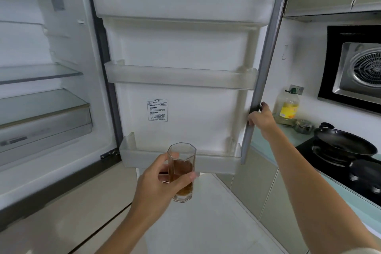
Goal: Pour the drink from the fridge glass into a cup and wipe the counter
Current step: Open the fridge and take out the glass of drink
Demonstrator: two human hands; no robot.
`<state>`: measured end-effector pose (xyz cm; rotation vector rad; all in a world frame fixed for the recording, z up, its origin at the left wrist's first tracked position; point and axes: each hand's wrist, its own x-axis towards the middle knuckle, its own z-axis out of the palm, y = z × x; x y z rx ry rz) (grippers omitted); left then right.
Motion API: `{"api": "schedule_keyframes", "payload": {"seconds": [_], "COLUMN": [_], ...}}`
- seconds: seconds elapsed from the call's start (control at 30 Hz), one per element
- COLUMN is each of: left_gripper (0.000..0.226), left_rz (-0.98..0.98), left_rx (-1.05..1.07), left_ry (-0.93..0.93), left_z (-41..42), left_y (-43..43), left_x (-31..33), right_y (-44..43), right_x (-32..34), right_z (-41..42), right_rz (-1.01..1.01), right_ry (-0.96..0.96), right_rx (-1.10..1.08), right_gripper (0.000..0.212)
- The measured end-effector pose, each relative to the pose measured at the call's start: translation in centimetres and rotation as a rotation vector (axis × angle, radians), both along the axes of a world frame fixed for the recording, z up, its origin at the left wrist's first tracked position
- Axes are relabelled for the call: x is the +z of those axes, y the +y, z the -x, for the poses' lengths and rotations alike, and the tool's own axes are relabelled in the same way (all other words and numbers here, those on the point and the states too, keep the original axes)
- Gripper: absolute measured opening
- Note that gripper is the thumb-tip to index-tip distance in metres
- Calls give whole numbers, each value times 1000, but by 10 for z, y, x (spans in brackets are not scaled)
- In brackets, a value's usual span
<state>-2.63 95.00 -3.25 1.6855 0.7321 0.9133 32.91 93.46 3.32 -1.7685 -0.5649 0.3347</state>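
Note:
A tall faceted glass point(182, 156) holds a brown drink about halfway up. My left hand point(158, 181) grips it upright, in front of the lowest bin of the open fridge door point(181, 109). My right hand point(260, 118) grips the outer edge of that door, fingers curled round its grey frame. The light green counter point(266, 142) runs along the right, beyond the door. No cup is in view.
The fridge interior point(41, 97) with bare glass shelves stands open at left. On the counter are an oil bottle point(288, 107), a small jar point(303, 127), a black wok point(344, 144) on the stove and a range hood point(358, 70) above. The pale floor lies below.

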Motion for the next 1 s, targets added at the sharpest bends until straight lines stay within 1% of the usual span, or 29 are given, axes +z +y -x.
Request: {"api": "schedule_keyframes", "payload": {"seconds": [0.03, 0.2, 0.33, 0.4, 0.5, 0.63, 0.7, 0.77, 0.83, 0.87, 0.93, 1.0], "left_gripper": [40, 52, 50, 49, 46, 45, 45, 46, 46, 45, 43, 43], "left_rz": [2, 14, 19, 18, 19, 30, 22, 15, 11, 9, 5, 2], "left_rx": [12, 63, 60, 58, 42, 32, 21, 19, 39, 51, 75, 109], "left_ry": [6, 19, 27, 23, 5, -25, -35, -37, -43, -45, -49, -50], "left_z": [3, 12, 18, 22, 30, 49, 64, 82, 103, 114, 136, 160], "left_y": [0, -2, -9, -14, -26, -46, -57, -67, -77, -81, -88, -96], "left_x": [0, -2, -5, -4, -1, 1, 3, 3, 4, 4, 2, 0], "right_y": [3, 0, -17, -29, -55, -86, -101, -119, -137, -144, -156, -166], "right_x": [-3, -14, -20, -29, -35, -42, -46, -48, -50, -52, -57, -61], "right_z": [-3, 0, 15, 26, 59, 110, 136, 158, 176, 184, 201, 224], "right_rz": [-5, -8, -31, -84, -173, -316, -373, -413, -450, -437, -374, -330], "right_ry": [6, -31, -32, -38, -69, -100, -139, -159, -116, -96, -68, -83], "right_rx": [17, 46, 19, -1, -45, -197, -254, -278, -202, -139, -1, 104], "right_gripper": [88, 84, 99, 98, 81, 43, 35, 35, 34, 35, 44, 55]}}
